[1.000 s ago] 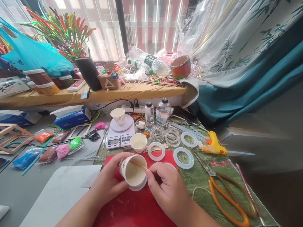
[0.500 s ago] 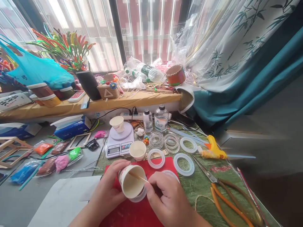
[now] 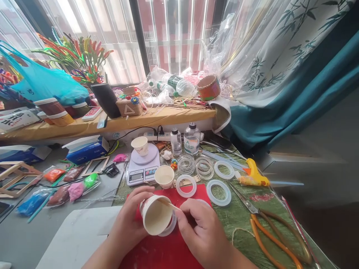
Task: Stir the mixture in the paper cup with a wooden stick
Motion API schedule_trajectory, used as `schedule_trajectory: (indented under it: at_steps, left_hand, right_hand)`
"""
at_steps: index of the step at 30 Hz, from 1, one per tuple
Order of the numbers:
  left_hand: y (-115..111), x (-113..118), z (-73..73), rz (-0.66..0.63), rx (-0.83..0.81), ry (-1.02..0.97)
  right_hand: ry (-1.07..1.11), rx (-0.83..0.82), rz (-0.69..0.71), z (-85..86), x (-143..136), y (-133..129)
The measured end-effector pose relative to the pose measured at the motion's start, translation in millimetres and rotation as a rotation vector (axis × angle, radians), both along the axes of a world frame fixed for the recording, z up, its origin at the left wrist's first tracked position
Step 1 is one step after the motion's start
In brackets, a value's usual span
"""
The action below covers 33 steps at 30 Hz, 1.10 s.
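Paper cup (image 3: pixel 157 218): observed tilted above the red mat (image 3: pixel 159 252), mouth turned to the near side, partly hiding a pale ring (image 3: pixel 173 225). Left hand (image 3: pixel 134 213) is curled about the cup's left wall, gripping it. Right hand (image 3: pixel 200 224) is nearly closed, pinching a thin stick (image 3: pixel 172 206) that reaches into the mouth. I note 2 further cups on the far side: 1 upright cup (image 3: pixel 139 147) on the scale (image 3: pixel 153 172), 1 cup (image 3: pixel 164 177) near it.

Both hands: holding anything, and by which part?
The left hand holds a cup by its side; the right hand pinches a stick by the end outside the cup.
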State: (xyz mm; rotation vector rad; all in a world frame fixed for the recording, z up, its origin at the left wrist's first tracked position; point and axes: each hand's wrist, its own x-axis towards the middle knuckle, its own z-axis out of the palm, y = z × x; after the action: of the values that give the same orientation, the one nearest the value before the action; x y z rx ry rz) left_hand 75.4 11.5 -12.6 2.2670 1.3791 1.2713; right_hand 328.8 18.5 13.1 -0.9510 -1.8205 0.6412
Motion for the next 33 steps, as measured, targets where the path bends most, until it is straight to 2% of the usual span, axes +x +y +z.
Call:
schedule_trajectory:
  at_steps: [5,7,10,12,17,21,25,29,33]
  left_hand:
    - [1.8,0.3,1.9,0.002,0.050,0.062]
    - [2.4,-0.3,1.4,0.008,0.059,0.072]
    - [2.9,-1.3,0.1,0.023,0.036,0.066]
    - [3.1,-1.6,-0.2,0.031,0.021,0.058]
    - [4.0,-0.6,1.6,0.019,0.031,0.054]
    - [3.6,-0.3,1.9,0.010,0.039,0.084]
    - [2.2,-1.0,2.0,0.017,0.027,0.094]
    - [2.1,-1.0,3.7,0.021,0.024,0.091]
    - [2.6,-1.8,2.6,0.023,0.009,0.081]
  right_hand:
    - [-0.112,0.115,-0.040,-3.6,0.2,1.9]
    - [-0.132,0.112,-0.021,-3.7,-1.7,1.8]
    - [-0.057,-0.083,0.147,-1.4,-4.3,0.4]
    - [0.017,-0.193,0.201,0.8,-4.3,-0.6]
    - [-0.036,-0.150,0.053,3.1,-1.9,-1.0]
    - [0.029,-0.290,0.175,2.9,-3.7,-1.9]
    - [0.059,-0.350,0.090,2.2,-4.7,-1.7]
    - [0.123,-0.486,0.120,0.5,-4.9,-0.4]
    - [0.124,-0.479,0.112,-0.6,-5.6,-0.7]
